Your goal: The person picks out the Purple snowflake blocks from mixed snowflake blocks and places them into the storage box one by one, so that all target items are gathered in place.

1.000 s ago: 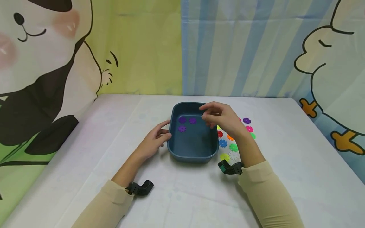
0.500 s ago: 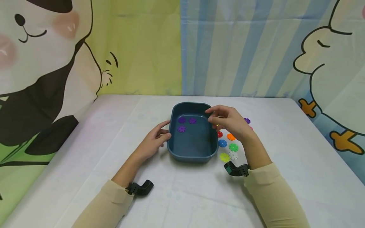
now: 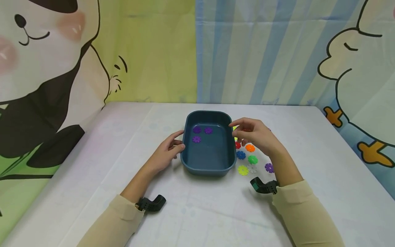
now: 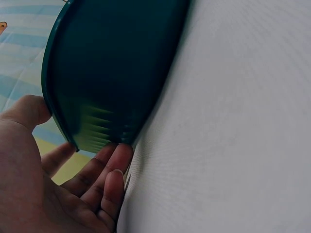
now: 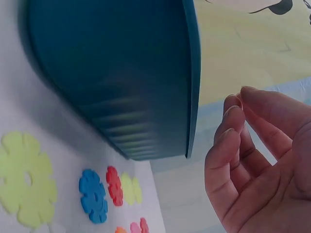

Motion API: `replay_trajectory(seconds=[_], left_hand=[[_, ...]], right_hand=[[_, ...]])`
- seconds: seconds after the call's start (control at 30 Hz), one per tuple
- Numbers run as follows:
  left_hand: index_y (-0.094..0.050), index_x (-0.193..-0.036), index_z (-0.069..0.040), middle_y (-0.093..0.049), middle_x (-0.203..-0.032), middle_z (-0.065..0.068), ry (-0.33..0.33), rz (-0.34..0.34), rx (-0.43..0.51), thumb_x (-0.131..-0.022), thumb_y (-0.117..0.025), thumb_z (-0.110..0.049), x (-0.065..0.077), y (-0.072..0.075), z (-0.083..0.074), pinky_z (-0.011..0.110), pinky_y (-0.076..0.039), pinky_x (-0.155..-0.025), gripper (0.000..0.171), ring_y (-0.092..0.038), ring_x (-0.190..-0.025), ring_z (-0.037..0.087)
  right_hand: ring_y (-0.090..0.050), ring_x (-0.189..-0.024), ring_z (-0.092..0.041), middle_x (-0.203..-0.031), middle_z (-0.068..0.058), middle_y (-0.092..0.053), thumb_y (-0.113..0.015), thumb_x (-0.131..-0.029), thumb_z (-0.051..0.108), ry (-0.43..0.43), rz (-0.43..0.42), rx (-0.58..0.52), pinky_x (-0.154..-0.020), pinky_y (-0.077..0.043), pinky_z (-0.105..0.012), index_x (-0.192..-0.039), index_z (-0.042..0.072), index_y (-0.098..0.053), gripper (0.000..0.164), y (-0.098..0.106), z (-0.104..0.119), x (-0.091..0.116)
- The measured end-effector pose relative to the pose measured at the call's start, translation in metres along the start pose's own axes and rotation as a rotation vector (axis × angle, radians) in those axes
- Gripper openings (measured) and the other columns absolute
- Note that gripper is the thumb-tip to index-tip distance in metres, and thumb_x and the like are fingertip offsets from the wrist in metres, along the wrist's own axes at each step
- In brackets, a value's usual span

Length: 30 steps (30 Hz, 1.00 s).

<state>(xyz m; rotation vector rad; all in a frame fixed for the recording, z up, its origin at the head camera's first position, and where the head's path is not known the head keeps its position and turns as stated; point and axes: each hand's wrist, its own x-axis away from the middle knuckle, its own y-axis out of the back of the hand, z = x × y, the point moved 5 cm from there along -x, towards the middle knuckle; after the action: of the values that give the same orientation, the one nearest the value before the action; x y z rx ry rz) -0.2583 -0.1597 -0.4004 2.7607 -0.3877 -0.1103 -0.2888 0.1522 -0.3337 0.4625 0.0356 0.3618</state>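
Note:
A dark blue tray [image 3: 210, 159] stands on the white tabletop, with a group of purple flower-shaped discs [image 3: 196, 139] inside it. My left hand [image 3: 165, 152] touches the tray's left side; in the left wrist view the thumb is at the rim and the fingertips meet the outer wall, not wrapped round it. My right hand [image 3: 254, 133] hovers by the tray's right rim. Its fingers are loosely bent, and the right wrist view shows nothing held between thumb and fingers. Under and beside it lie a blue disc [image 3: 241, 155], a green disc [image 3: 252, 159] and an orange disc [image 3: 250, 148].
More flower discs lie right of the tray: a yellow one [image 3: 243, 170], a white one [image 3: 252, 168], a red one [image 3: 238, 145] and a purple one near the right wrist. The right hand and forearm cover others. A printed curtain [image 3: 234, 51] hangs behind the table.
My right hand has moved right and toward me, from over the tray's interior to beyond its right rim. The left hand and the tray have stayed in place.

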Motion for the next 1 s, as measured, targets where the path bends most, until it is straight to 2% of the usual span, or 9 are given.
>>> replay_trajectory(seconds=[0.13,0.27,0.53,0.8,1.0], left_hand=[[-0.037,-0.161,-0.02,-0.062,-0.137,0.023,0.003,-0.003,-0.001,-0.105,-0.057,-0.025,0.001,0.0,-0.001,0.035,-0.05,-0.082,0.059,-0.065,-0.113,0.032],[-0.037,-0.161,-0.021,-0.061,-0.137,0.023,0.004,0.0,-0.002,-0.105,-0.057,-0.025,0.001,-0.001,-0.001,0.035,-0.05,-0.082,0.059,-0.065,-0.113,0.031],[-0.037,-0.16,-0.02,-0.062,-0.136,0.022,0.0,0.001,-0.002,-0.105,-0.058,-0.025,0.001,-0.002,-0.002,0.035,-0.05,-0.082,0.059,-0.065,-0.113,0.03],[-0.038,-0.16,-0.021,-0.062,-0.136,0.022,0.007,-0.007,-0.006,-0.105,-0.058,-0.025,0.001,0.0,0.0,0.035,-0.05,-0.083,0.059,-0.065,-0.112,0.029],[-0.037,-0.16,-0.02,-0.062,-0.136,0.023,0.003,-0.006,-0.005,-0.105,-0.057,-0.024,0.001,0.0,-0.001,0.035,-0.05,-0.082,0.059,-0.065,-0.112,0.031]], right_hand=[[-0.066,-0.087,-0.045,-0.106,-0.027,-0.065,-0.07,-0.099,0.023,-0.007,0.002,0.005,-0.077,-0.059,-0.042,-0.134,0.011,-0.065,0.037,0.003,-0.004,0.003],[-0.066,-0.089,-0.044,-0.112,-0.021,-0.066,-0.069,-0.099,0.024,-0.023,0.009,0.029,-0.079,-0.059,-0.046,-0.134,0.014,-0.065,0.037,0.006,-0.008,0.007],[-0.068,-0.101,-0.04,-0.124,-0.016,-0.065,-0.07,-0.099,0.023,-0.029,0.01,0.1,-0.079,-0.059,-0.036,-0.137,0.013,-0.063,0.041,0.019,-0.014,0.013],[-0.068,-0.107,-0.036,-0.128,-0.019,-0.066,-0.071,-0.095,0.015,-0.037,0.094,0.147,-0.076,-0.059,-0.038,-0.138,0.01,-0.063,0.044,0.031,-0.024,0.017],[-0.066,-0.106,-0.031,-0.129,-0.018,-0.067,-0.074,-0.093,0.014,-0.072,0.145,0.198,-0.076,-0.059,-0.042,-0.136,0.008,-0.064,0.045,0.042,-0.034,0.021]])
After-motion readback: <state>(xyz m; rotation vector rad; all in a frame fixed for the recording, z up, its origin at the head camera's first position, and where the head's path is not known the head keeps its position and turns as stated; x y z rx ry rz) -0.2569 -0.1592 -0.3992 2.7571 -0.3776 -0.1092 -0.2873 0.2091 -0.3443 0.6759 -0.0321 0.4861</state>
